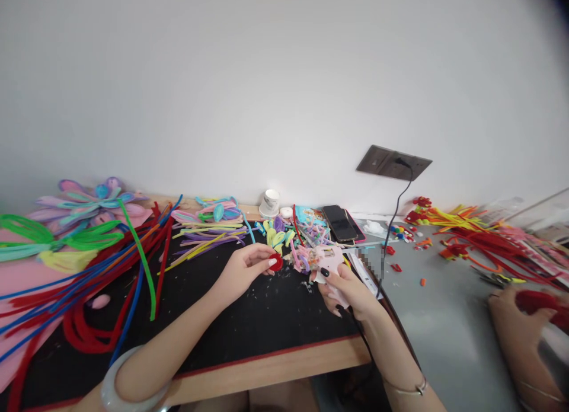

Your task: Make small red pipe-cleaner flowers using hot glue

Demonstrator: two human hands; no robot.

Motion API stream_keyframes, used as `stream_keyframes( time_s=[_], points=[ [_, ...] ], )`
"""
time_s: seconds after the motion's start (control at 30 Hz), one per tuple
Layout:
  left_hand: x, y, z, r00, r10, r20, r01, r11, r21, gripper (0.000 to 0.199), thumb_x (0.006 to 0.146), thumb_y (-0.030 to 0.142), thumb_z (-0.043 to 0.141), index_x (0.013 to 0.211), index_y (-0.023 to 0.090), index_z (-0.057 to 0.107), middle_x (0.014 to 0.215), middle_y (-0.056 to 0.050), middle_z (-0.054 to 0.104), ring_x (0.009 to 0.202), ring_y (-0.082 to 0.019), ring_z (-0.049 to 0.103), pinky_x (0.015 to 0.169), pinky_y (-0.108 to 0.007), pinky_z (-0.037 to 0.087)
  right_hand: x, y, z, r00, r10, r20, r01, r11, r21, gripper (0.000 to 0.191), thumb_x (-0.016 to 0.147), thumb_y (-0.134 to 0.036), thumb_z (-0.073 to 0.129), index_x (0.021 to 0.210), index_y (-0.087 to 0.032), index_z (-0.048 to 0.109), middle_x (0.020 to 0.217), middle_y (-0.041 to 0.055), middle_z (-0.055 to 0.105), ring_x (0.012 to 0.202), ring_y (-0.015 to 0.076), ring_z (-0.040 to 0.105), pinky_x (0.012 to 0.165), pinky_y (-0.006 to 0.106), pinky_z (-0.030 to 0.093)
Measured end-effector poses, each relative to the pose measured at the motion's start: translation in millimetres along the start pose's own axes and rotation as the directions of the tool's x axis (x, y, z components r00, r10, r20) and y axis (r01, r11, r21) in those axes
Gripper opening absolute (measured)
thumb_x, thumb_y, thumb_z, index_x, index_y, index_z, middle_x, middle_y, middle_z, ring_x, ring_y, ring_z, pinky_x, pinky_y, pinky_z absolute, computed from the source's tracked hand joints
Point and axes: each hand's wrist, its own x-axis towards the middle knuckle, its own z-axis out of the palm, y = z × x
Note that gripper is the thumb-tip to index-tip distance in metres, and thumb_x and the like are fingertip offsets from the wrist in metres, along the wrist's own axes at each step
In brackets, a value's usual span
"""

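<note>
Between the thumb and fingers of my left hand (246,270) is a small red fuzzy coil (276,262), apparently wound pipe cleaner. My right hand (344,290) is wrapped round the handle of a pale pink glue gun (328,261), whose nozzle points left toward the coil, a short gap apart. A dark cord runs down from the gun's handle. Just behind both hands lies a heap of short pastel pipe cleaner pieces (278,237). White scraps are scattered on the black mat (213,317) beneath my hands.
Long red and blue pipe cleaners (89,293) and fuzzy flowers (95,201) cover the left side. A paper cup (269,203) and a phone (339,223) stand by the wall. A cord (395,213) hangs from the socket (393,162). At right, another person's hands (518,326) hold something red.
</note>
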Motion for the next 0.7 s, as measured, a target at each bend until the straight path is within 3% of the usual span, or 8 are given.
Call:
stream_keyframes(
  time_s=[0.7],
  points=[
    [-2.5, 1.9, -0.8, 0.999, 0.028, 0.034, -0.031, 0.997, 0.068, 0.015, 0.069, 0.025, 0.069, 0.081, 0.016, 0.065, 0.072, -0.002, 0.070, 0.062, -0.015, 0.064, 0.063, -0.028, 0.052, 3.3, 4.0, -0.6, 1.000, 0.016, -0.003, -0.016, 1.000, -0.011, 0.034, 0.077, -0.047, 0.064, 0.087, -0.018, 0.049, 0.054, -0.0091, 0.042, 0.035, 0.0026, 0.033, 0.032, 0.015, 0.036]
  ],
)
